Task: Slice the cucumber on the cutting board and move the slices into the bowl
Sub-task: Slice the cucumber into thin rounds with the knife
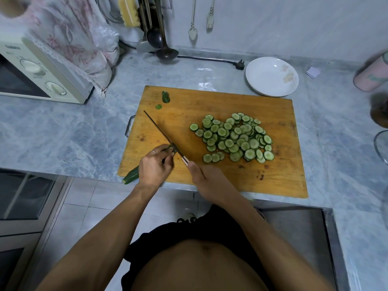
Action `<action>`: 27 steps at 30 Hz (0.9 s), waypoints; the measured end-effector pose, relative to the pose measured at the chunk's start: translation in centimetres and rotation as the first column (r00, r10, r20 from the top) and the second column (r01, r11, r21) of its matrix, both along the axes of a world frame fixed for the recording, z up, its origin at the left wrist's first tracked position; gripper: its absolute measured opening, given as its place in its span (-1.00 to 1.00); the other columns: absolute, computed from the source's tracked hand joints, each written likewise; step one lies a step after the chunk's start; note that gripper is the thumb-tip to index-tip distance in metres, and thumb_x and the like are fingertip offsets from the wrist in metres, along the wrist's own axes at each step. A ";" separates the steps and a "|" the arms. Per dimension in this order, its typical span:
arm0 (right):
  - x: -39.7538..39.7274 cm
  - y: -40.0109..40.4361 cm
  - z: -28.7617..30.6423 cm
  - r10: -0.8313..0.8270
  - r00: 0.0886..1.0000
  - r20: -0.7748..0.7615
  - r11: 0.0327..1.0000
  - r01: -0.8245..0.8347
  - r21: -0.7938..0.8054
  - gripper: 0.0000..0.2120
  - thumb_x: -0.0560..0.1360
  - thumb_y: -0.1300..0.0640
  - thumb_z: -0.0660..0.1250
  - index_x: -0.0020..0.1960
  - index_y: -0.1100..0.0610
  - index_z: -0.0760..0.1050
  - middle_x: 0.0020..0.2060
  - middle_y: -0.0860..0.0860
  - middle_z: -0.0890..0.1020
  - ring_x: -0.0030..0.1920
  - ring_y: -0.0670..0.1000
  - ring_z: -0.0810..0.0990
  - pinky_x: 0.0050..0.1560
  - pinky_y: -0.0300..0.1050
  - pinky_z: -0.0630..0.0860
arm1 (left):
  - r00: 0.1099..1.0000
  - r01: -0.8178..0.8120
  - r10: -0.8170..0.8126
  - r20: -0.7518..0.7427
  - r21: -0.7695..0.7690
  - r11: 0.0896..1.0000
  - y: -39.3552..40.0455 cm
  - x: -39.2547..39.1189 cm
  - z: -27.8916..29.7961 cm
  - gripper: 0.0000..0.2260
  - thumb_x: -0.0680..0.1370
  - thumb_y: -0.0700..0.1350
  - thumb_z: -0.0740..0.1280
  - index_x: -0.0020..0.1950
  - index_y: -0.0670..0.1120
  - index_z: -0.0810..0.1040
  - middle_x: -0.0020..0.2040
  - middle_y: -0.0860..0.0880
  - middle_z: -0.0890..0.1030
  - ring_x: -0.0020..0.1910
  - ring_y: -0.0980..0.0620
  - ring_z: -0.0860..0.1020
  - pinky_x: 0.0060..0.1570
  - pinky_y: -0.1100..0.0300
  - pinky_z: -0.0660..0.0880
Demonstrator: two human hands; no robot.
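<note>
Wooden cutting board (273, 175) carries cucumber slices (233, 137) right of the right hand (206, 179) gripping the knife (161, 133); left hand (154, 166) pinches the cucumber (131, 177); beyond, the white bowl (271, 76) holds nothing.

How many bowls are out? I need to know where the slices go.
1: a white bowl on the counter just beyond the cutting board's far right corner. The cut-off object at the right edge is unclear.
</note>
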State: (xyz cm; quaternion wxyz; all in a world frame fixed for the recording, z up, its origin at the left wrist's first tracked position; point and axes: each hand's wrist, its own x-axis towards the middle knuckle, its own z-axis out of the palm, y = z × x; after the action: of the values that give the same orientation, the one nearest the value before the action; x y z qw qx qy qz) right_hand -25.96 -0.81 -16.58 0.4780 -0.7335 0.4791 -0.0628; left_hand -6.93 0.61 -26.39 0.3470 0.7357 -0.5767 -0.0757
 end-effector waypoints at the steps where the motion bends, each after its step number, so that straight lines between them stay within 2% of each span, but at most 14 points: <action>1: 0.1 0.2 0.0 0.013 1.000 0.002 1.000 -0.013 -0.006 -0.46 0.68 -0.14 -0.03 -0.37 0.12 0.33 -0.39 0.09 0.49 -0.31 0.05 0.47 -0.18 -0.04 0.37 | 1.000 0.003 -0.003 0.001 0.007 1.000 0.0 0.0 0.1 -0.84 0.46 -0.13 0.38 -0.08 -0.12 0.74 0.05 -0.05 0.70 -0.12 -0.07 0.68 -0.19 0.16 0.60; 11: 0.6 -0.3 -0.1 0.002 1.000 0.004 0.998 -0.002 0.064 -0.43 0.67 -0.19 -0.05 -0.41 0.09 0.27 -0.48 0.00 0.38 -0.43 -0.04 0.37 -0.33 -0.09 0.26 | 1.000 -0.009 0.010 -0.023 0.024 1.000 0.1 -0.2 0.7 -0.79 0.45 -0.13 0.33 -0.06 -0.15 0.74 0.04 -0.10 0.70 -0.10 -0.08 0.69 -0.08 0.13 0.61; 15: 1.5 -0.6 -0.9 -0.010 1.000 -0.005 0.997 0.011 0.074 -0.42 0.68 -0.16 -0.05 -0.42 0.09 0.27 -0.51 -0.01 0.38 -0.47 -0.06 0.36 -0.39 -0.11 0.25 | 1.000 0.020 -0.020 0.007 0.042 0.999 0.1 -0.1 0.4 -0.70 0.48 -0.06 0.24 -0.06 -0.13 0.74 0.07 -0.08 0.70 -0.08 -0.07 0.68 -0.10 0.14 0.61; 20: 2.4 -0.6 -1.9 -0.027 1.000 -0.010 0.999 0.027 0.029 -0.44 0.69 -0.13 -0.02 -0.41 0.11 0.26 -0.48 0.01 0.39 -0.43 -0.06 0.37 -0.35 -0.05 0.24 | 0.999 0.034 -0.035 0.017 0.039 0.999 0.1 0.0 0.4 -0.66 0.49 -0.04 0.19 -0.09 -0.13 0.74 0.06 -0.03 0.70 -0.08 -0.05 0.68 -0.17 0.17 0.60; 24: 2.3 -0.3 -1.9 -0.026 1.000 -0.014 0.999 0.027 0.018 -0.44 0.68 -0.14 -0.02 -0.40 0.11 0.27 -0.47 0.01 0.40 -0.42 -0.07 0.37 -0.39 -0.18 0.23 | 0.998 0.042 -0.044 0.037 0.037 0.998 0.3 -0.1 0.8 -0.68 0.51 -0.03 0.22 -0.07 -0.13 0.73 0.06 -0.05 0.70 -0.07 -0.07 0.67 -0.16 0.13 0.61; 27: 2.1 -0.6 -1.8 -0.036 0.999 -0.021 0.999 0.036 0.022 -0.42 0.68 -0.15 -0.04 -0.38 0.16 0.30 -0.45 0.06 0.43 -0.40 0.00 0.41 -0.36 -0.10 0.25 | 0.991 0.050 -0.056 0.123 0.054 0.997 0.7 0.2 1.2 -0.81 0.48 -0.15 0.38 0.04 -0.10 0.72 0.10 -0.04 0.69 -0.02 -0.08 0.66 -0.15 0.09 0.61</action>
State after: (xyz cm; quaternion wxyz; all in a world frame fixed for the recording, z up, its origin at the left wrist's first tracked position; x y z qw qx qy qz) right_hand -23.90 -1.40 -18.42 0.4799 -0.7201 0.4978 -0.0583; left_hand -6.77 1.29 -25.21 0.2893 0.7321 -0.6144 -0.0537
